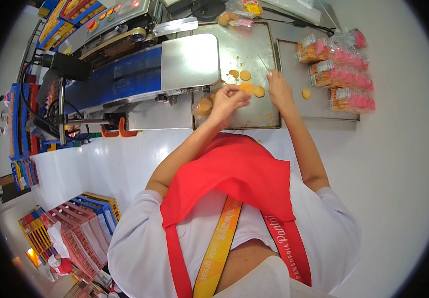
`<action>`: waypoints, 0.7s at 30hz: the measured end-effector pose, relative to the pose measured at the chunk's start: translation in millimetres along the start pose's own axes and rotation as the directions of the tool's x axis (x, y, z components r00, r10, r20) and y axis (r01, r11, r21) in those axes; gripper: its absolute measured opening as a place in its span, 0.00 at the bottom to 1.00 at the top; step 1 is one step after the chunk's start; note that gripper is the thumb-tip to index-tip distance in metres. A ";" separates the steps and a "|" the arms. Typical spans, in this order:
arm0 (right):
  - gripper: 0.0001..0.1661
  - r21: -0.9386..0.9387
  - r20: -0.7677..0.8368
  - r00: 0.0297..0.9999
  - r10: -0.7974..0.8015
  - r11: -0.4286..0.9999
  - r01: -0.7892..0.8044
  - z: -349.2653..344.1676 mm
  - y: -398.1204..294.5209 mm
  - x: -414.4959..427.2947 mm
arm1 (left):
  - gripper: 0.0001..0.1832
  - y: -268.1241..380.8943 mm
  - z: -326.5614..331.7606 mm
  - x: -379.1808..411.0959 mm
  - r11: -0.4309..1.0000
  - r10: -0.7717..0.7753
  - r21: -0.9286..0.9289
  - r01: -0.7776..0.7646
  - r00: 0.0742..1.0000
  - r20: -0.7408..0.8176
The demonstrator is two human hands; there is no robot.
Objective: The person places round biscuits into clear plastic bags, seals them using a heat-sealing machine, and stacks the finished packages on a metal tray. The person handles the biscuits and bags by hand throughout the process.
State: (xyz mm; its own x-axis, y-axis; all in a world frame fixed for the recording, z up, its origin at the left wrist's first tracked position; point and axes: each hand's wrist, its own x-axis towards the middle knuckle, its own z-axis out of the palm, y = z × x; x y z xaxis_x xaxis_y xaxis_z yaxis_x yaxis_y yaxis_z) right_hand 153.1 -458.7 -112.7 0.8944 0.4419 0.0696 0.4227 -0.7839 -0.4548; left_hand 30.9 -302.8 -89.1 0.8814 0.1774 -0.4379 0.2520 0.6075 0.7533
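Observation:
My left hand (230, 102) pinches a round yellow cookie (247, 88) between thumb and fingers above a metal baking tray (251, 115). A thin, narrow tool (262, 61), perhaps a knife, extends from the fingers of my right hand (279, 91) over the tray's right edge. On the tray, one loose cookie (259, 91) lies beside the held one. Another cookie (245, 75) and a darker, partly broken-looking piece (233, 73) lie just beyond, among crumbs. Left of my left hand is a clear bag of round cookies (204, 106), partly hidden by that hand.
A conveyor machine with a blue belt (125, 76) and a metal plate (189, 61) stands left. On a second tray (292, 108) at right sit a single cookie (306, 94) and several packed cookie bags (343, 76). Stacked crates (76, 231) and a person (63, 264) are behind left.

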 end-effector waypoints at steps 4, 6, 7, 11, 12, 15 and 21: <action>0.18 -0.263 -0.038 0.995 -0.091 0.962 0.078 46.3 15.2 44.3 | 0.15 -21.3 7.2 -31.0 0.980 -0.042 0.197 0.009 0.986 0.162; 0.20 -0.269 -0.053 0.987 -0.152 0.954 0.132 50.2 18.0 44.4 | 0.15 -26.8 3.0 -39.9 0.963 -0.059 0.271 0.016 0.987 0.151; 0.21 -0.272 -0.059 0.980 -0.188 0.948 0.165 44.0 8.9 45.3 | 0.15 -27.6 -1.7 -42.0 0.975 -0.012 0.221 -0.016 0.992 0.124; 0.17 0.567 0.101 0.979 -0.180 0.819 0.092 -16.2 -45.5 -3.4 | 0.15 -28.5 -23.0 -47.2 0.988 0.147 0.062 -0.144 0.989 -0.037; 0.15 0.764 0.294 0.934 -0.201 0.637 -0.103 -23.5 -53.6 -18.0 | 0.15 -28.6 -25.5 -47.2 0.984 0.178 0.039 -0.175 0.981 -0.077; 0.09 0.768 0.435 0.836 -0.336 0.623 -0.150 -24.7 -63.8 -36.3 | 0.15 -26.6 -26.7 -48.7 0.985 0.175 0.024 -0.173 0.982 -0.072; 0.07 0.776 0.377 0.919 -0.118 0.582 -0.244 7.6 -33.8 -6.2 | 0.21 -19.1 -40.2 -69.0 0.889 0.361 0.362 -0.281 0.916 -0.175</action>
State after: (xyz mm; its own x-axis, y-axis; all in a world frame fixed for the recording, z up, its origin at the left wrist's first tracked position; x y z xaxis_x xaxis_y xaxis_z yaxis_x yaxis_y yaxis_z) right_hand 132.2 -431.6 -104.5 0.7166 0.6628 -0.2173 -0.0855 -0.2257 -0.9704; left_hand -50.9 -295.5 -93.0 0.8281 0.5175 -0.2155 0.1215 0.2097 0.9702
